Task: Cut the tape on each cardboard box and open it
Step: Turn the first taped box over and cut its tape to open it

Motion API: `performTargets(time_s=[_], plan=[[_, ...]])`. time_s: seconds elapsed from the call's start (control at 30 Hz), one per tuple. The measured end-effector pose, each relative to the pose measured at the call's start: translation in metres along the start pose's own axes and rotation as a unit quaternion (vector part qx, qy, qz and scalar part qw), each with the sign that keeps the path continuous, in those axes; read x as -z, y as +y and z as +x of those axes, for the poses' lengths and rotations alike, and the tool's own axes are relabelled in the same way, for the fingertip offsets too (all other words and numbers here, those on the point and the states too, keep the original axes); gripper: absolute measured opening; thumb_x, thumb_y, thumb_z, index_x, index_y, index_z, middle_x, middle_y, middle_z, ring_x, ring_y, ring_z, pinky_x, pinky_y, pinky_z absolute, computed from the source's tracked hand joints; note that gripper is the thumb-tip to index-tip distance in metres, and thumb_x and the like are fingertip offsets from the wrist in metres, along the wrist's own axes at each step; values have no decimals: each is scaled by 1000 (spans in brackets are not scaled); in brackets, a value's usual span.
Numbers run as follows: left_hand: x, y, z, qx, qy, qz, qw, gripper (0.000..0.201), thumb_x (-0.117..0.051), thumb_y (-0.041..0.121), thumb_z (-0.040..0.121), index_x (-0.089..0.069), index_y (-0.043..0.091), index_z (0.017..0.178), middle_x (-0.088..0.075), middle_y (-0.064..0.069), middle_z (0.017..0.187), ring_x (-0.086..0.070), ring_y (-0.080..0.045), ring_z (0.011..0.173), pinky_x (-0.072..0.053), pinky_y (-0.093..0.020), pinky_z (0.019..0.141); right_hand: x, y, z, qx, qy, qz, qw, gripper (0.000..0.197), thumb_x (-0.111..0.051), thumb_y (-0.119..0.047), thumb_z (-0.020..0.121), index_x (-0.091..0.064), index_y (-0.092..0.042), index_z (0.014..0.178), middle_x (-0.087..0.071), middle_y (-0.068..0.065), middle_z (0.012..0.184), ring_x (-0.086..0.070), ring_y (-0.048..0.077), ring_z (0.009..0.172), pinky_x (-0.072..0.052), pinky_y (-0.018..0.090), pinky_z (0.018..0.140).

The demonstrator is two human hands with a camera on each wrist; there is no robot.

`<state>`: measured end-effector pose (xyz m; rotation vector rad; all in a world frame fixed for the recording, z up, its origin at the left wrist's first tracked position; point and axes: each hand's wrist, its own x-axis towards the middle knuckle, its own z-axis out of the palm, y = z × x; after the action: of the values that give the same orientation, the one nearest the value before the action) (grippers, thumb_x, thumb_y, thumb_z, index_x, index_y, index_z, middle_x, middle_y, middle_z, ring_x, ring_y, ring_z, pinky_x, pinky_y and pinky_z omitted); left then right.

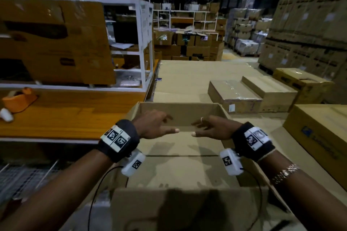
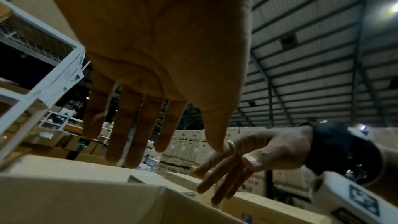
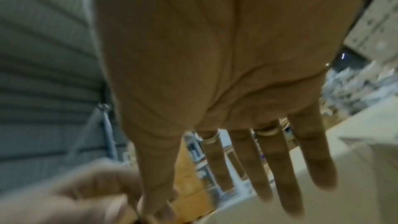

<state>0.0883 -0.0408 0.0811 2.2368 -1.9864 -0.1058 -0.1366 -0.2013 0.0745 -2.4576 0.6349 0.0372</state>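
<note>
Head view gives us both hands hovering over the open brown cardboard box [image 1: 180, 148] that sits directly in front of us, its long flaps folded outward and its far wall standing up. The left hand [image 1: 156, 124] and the right hand [image 1: 212, 127] are spread wide, palms down, fingers straight and empty, thumbs pointing toward each other but not touching. We judge they are held this way because the flaps of this box are already parted, so the hands are free and between jobs; no cutter shows in either one. A silver ring [image 1: 202, 118] sits on a right finger, and the left wrist view confirms the relaxed spread of the left hand [image 2: 150, 48] above the box edge. The right wrist view is blurred but shows the right hand [image 3: 215, 57] equally flat and holding nothing.

The box interior looks bare as far as we can see. Beyond it, two flat sealed cardboard boxes [image 1: 251, 92] lie side by side, the nearer one glossy with clear tape, likely next in line. An orange tape dispenser [image 1: 19, 99] rests on the orange wooden counter [image 1: 71, 118] to our left. A large carton [image 1: 319, 131] on the right carries a blue logo, too smeared to read; other labels are illegible.
</note>
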Motion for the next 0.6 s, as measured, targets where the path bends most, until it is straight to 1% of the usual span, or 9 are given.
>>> performTargets(time_s=[0.03,0.13,0.3,0.33,0.4,0.43,0.5,0.53,0.6], plan=[[-5,10,-23,-5,-26,-32,999,81,-45,85,81,-56,29,138,-67,6,127,-63,-15,110,-52,-40,96,-9,-6,-20,6,-16,15,1000,79,-66,-71,79,-55,-24,141,-60,-5,138,-59,7,123,-51,37,105],[-32,37,-83,-9,-76,-84,994,78,-42,86,81,-54,35,138,-65,10,128,-62,-11,107,-52,-41,96,-48,-15,-73,-13,-57,36,998,82,-65,-76,70,-58,-30,137,-63,-5,134,-63,6,117,-54,35,101],[-95,56,-141,-27,-79,-93,992,87,-53,87,75,-41,38,146,-61,10,132,-59,-14,114,-48,-38,96,-114,-13,-118,-46,-26,67,996,61,-76,-61,77,-61,-37,131,-65,-13,126,-63,4,109,-57,34,94],[-110,55,-145,-37,-56,-62,996,84,-50,89,75,-45,37,141,-63,9,128,-60,-16,111,-47,-39,96,-126,-12,-121,-43,-6,58,997,59,-76,-60,77,-63,-36,128,-68,-14,121,-65,3,104,-58,34,91],[-134,50,-147,-36,20,-9,999,69,-41,88,79,-57,33,119,-68,7,108,-62,-19,96,-46,-38,87,-145,-14,-125,-32,53,4,998,48,-72,-60,80,-68,-32,119,-72,-13,106,-66,3,92,-58,34,82],[-142,46,-146,-32,68,5,997,63,-39,85,82,-60,30,104,-68,6,93,-62,-20,84,-47,-36,78,-153,-17,-127,-29,89,-37,995,42,-68,-58,84,-69,-30,116,-73,-12,103,-64,5,89,-53,31,79],[-153,39,-140,-58,156,34,986,57,-39,80,85,-55,26,79,-60,6,67,-59,-20,60,-44,-29,54,-164,-23,-128,-32,158,-116,980,36,-62,-57,90,-69,-29,112,-71,-10,100,-55,10,86,-35,29,75],[-154,35,-137,-67,176,47,981,58,-38,79,86,-52,25,74,-57,6,61,-56,-18,52,-40,-25,47,-169,-26,-128,-40,187,-136,972,33,-61,-56,92,-68,-29,111,-70,-10,99,-48,10,84,-28,29,74],[-157,24,-129,-82,205,63,973,62,-32,80,88,-51,24,70,-54,7,58,-53,-16,47,-36,-22,41,-179,-26,-124,-42,231,-142,962,30,-60,-55,92,-67,-30,108,-68,-11,98,-46,10,84,-31,31,78]])
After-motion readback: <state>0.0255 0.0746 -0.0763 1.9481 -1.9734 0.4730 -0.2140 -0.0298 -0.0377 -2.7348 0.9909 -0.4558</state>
